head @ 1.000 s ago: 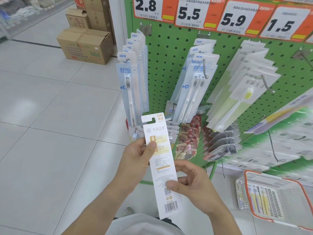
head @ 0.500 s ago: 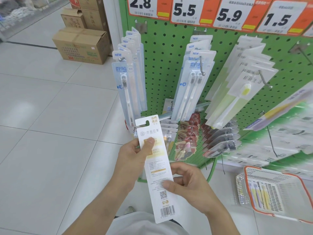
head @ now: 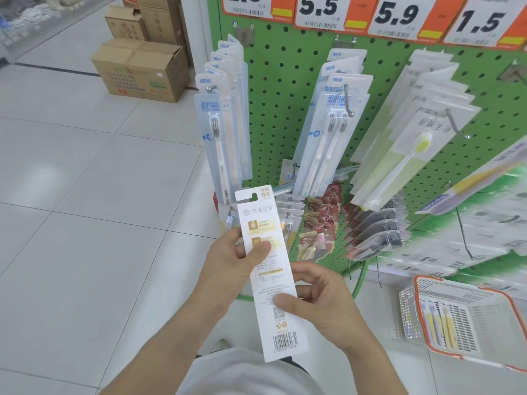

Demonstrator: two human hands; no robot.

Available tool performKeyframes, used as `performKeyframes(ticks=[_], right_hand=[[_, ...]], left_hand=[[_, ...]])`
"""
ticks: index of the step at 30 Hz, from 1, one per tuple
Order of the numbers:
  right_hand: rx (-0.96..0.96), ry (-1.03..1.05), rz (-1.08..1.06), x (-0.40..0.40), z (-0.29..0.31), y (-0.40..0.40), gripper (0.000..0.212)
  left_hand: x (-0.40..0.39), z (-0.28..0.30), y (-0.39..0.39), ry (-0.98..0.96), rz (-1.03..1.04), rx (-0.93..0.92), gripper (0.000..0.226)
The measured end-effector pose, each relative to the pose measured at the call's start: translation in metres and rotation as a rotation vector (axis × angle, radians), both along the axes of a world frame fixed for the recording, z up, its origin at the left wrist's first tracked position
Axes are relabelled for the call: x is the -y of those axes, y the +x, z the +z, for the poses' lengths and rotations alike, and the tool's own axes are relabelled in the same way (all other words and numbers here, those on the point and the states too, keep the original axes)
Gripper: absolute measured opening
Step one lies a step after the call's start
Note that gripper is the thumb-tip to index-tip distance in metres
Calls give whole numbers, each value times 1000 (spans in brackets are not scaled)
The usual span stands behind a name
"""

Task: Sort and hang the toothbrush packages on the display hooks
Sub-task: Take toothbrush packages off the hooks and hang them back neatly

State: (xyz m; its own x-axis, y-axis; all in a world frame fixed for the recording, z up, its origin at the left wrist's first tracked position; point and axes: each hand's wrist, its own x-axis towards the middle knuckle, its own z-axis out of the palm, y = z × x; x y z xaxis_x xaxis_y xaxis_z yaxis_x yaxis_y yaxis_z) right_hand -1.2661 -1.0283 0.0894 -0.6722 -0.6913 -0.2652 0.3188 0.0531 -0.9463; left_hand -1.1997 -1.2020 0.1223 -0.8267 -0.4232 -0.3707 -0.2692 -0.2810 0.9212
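Observation:
I hold a long white toothbrush package [head: 269, 269] upright in front of me, its printed back with a barcode facing me. My left hand [head: 231, 263] pinches its upper half, thumb on the front. My right hand [head: 322, 303] pinches its lower half from the right side. Ahead stands a green pegboard [head: 288, 81] with hooks. Blue-and-clear toothbrush packs [head: 219, 132] hang at the left, twin-brush packs [head: 328, 132] in the middle, and yellow-brush packs [head: 407, 143] at the right. One hook tip [head: 352, 113] pokes out past the middle packs.
A white-and-orange shopping basket [head: 467, 317] with several toothbrush packs sits on the floor at the lower right. Cardboard boxes [head: 139, 69] stand on the tiled floor at the back left. Price tags run along the top of the board. Lower hooks carry red and dark packs [head: 322, 212].
The view has shifted closer to the board. The package and both hands have kept their grip and stayed nearly where they were in front of me.

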Motion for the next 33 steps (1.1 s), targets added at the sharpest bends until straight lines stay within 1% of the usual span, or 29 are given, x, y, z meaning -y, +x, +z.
performKeyframes(ticks=[2,4,6,8,10,14,20,22,26,30,33], right_hand=[[8,-26,-55,0,-2,1,40],[4,-36,-67,0,-2,2,42],[-13,-42,-11,-2,-2,1,48],[-10,-44,69,-5,-1,0,58],[14,-41,101,-6,0,-1,64],[36,-49,67,-6,1,1,64],[48,-60,53,-5,1,4,66],[49,-66,44,-5,1,4,66],[58,-80,-3,-6,0,3,67],[52,-97,-30,-6,0,2,67],[37,-103,-21,-7,0,2,66]], left_hand=[[-2,-1,3,-19,-62,17,29],[-6,-2,6,-44,-71,16,24],[-9,-4,8,-60,-24,0,20],[-9,-5,8,-67,7,-12,19],[-7,-6,8,-74,8,-9,20],[-5,-7,8,-62,-52,-6,26],[-4,-10,10,-69,-71,-33,31],[-1,-11,11,-70,-126,-32,36],[-1,-11,15,-118,-307,-10,56],[0,-12,21,-160,-382,-24,71],[-1,-12,23,-184,-391,-39,74]])
